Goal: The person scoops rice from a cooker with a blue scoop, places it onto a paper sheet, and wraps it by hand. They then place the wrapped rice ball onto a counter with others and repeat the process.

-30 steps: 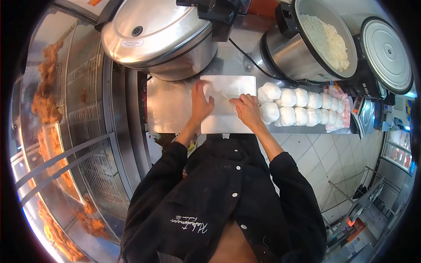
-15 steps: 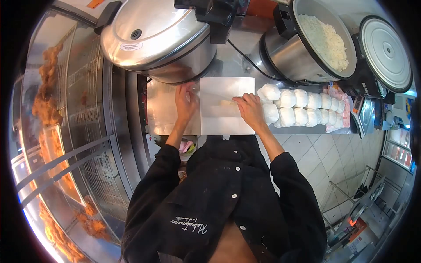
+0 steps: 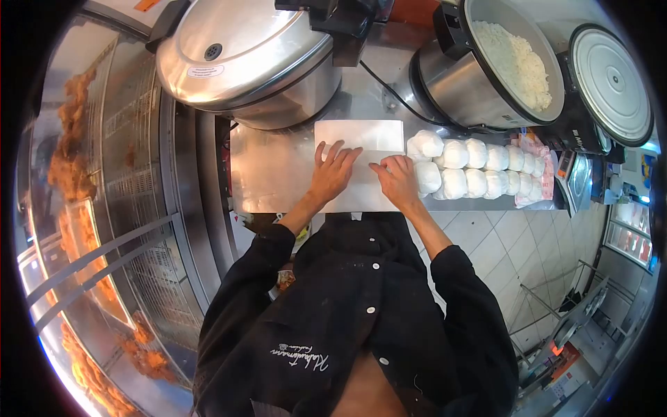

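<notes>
A white paper sheet [image 3: 358, 132] lies on the steel counter in front of me. A straight edge crosses it, and its near part appears folded up over the far part. My left hand [image 3: 335, 172] rests on it with fingers spread and fingertips near that edge. Just to its right, my right hand [image 3: 397, 179] has bent fingers pinching at the paper. Whatever lies under the fold is hidden. Beside my right hand stand two rows of round bundles [image 3: 455, 154] wrapped in white.
A closed steel rice cooker [image 3: 278, 90] stands at back left. An open cooker [image 3: 458, 90] with white rice [image 3: 521, 69] is at back right, its lid [image 3: 611, 80] raised. Fried pieces [image 3: 73, 146] sit in a display case at left. A black cable [image 3: 389, 87] crosses the counter [image 3: 274, 160].
My left hand has moved right from the sheet's left side onto the paper. The near part of the sheet appears folded away from me. A small pale piece by my right fingers no longer shows.
</notes>
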`<state>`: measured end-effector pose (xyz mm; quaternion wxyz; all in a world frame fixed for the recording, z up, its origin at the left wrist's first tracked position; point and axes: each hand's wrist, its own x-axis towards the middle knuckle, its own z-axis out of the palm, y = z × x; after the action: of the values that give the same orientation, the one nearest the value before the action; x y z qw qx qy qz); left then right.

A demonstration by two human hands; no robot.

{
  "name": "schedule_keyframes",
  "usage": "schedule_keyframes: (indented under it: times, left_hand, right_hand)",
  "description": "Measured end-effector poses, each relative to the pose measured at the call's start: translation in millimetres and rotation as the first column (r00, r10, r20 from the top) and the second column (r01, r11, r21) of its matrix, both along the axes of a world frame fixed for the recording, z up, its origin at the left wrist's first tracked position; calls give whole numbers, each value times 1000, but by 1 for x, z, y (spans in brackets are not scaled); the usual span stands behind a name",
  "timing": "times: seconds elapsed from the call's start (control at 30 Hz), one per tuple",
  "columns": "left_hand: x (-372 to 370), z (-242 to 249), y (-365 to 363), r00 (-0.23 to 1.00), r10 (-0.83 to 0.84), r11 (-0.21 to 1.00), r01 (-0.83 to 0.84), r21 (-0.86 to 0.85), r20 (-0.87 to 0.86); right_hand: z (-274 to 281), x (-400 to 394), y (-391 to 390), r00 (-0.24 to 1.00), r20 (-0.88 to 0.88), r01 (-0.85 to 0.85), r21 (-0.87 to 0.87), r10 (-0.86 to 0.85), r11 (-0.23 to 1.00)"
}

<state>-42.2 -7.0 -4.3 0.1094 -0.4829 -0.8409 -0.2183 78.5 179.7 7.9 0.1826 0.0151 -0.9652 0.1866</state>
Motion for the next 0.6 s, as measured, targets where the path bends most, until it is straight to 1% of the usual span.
schedule_keyframes:
  times: [0.03,0.1,0.13,0.2,0.23,0.3,0.33,0.4,0.43,0.5,0.53,0.6]
  left_hand:
    - [-2,-6,0,1000,-4,1000,4,2,1]
    - [-9,-14,-6,995,-102,994,101,42,3]
    - [-11,-16,-8,995,-104,994,104,42,2]
    - [-12,-19,-13,981,-192,978,187,93,41]
    - [-12,-20,-16,980,-194,977,190,93,41]
    - [-13,-22,-21,959,-281,953,273,131,47]
    - [-12,-23,-24,959,-281,953,273,131,47]
    - [-9,-23,-29,944,-302,950,287,120,134]
    - [-10,-22,-31,944,-301,951,287,120,132]
    - [-9,-22,-35,935,-291,956,276,101,201]
    - [-10,-23,-36,936,-291,956,275,100,200]
    - [-10,-23,-38,899,-294,956,273,109,325]
  right_hand:
    - [-3,3,-1,1000,1,4,2,-4,1000]
    - [-9,6,-4,998,-66,5,41,-2,999]
    - [-12,8,-5,998,-67,7,41,-5,999]
    - [-15,10,-7,999,-42,12,21,-11,1000]
    - [-16,11,-8,999,-43,14,21,-13,1000]
    - [-16,13,-9,999,-26,42,-14,-42,999]
    - [-17,13,-9,999,-26,42,-14,-43,999]
    - [-17,14,-10,999,31,36,-63,-34,997]
    - [-17,13,-10,999,29,35,-63,-33,997]
    - [-13,15,-11,993,121,26,-103,-14,994]
    - [-9,16,-12,993,120,26,-103,-13,994]
    - [0,20,-17,988,148,67,-195,-38,978]
